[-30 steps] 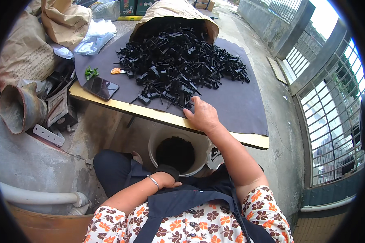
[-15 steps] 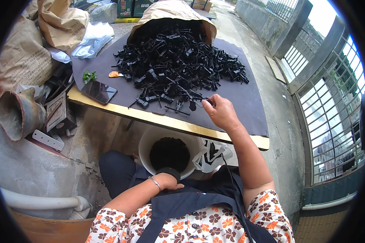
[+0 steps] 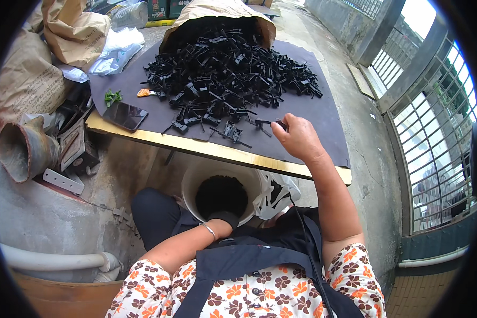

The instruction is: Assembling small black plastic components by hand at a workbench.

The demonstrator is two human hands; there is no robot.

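A heap of small black plastic parts (image 3: 222, 79) spills from an open brown paper sack (image 3: 222, 13) onto the dark-covered table (image 3: 312, 140). Over the table's right front, my right hand (image 3: 300, 139) has its fingers closed on one black plastic part (image 3: 263, 123), which sticks out to the left. Below the table edge, a whitish bucket (image 3: 190, 183) holds a dark mass of black pieces (image 3: 217, 193). My left hand (image 3: 221, 228), with a bracelet at the wrist, is at the bucket's near rim. Something black covers its front, so its fingers are hidden.
A phone (image 3: 125, 116), green leaves (image 3: 112, 97) and an orange-tipped item (image 3: 146, 93) lie at the table's left. A white plastic bag (image 3: 273, 199) hangs beside the bucket. A dark cord (image 3: 303, 233) runs down past my apron. Paper sacks (image 3: 29, 74) and a rusty pipe piece (image 3: 26, 151) crowd the left.
My right hand has moved slightly right, and the black part now points out to the left. My left hand has gone further over the bucket, and its thumb no longer shows.
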